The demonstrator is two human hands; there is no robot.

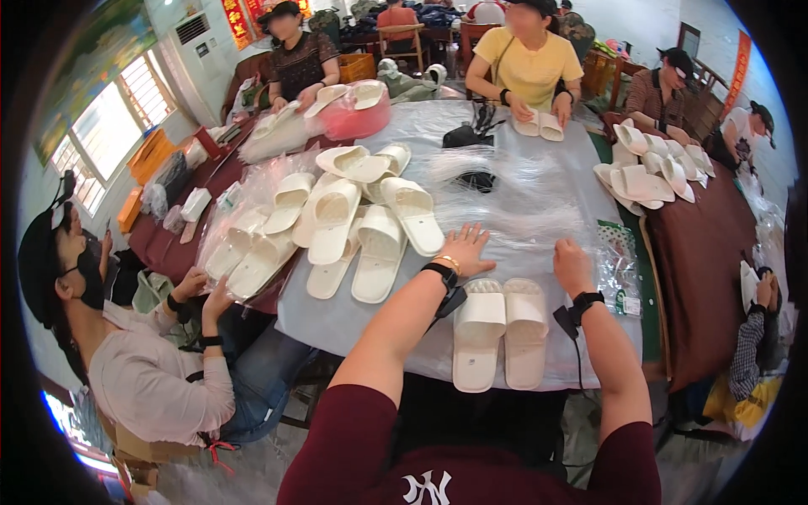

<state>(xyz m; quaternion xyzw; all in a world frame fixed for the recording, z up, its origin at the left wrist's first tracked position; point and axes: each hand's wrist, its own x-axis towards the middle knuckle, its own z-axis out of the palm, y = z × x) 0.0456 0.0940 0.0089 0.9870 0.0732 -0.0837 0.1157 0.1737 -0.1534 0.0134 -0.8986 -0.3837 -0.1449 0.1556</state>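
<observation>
My left hand [467, 250] lies with fingers spread on the plastic-covered table, just beyond a pair of cream slippers [478, 353]. To its right, my right hand [573, 268] is closed near the edge of a loose stack of clear plastic bags [539, 172]; what its fingers hold, if anything, cannot be made out. The pair stands side by side at the table's near edge, toes pointing away from me. Left of my left hand rises a heap of more cream slippers [379, 244], touching or close to my fingers.
A seated person [160, 337] at the left handles bagged slippers. Across the table, a person in yellow [530, 67] touches a slipper pair [539, 124]. More slippers [648, 168] are piled at the right. A black item [471, 135] lies among the bags; a green-dotted packet [619, 240] sits right.
</observation>
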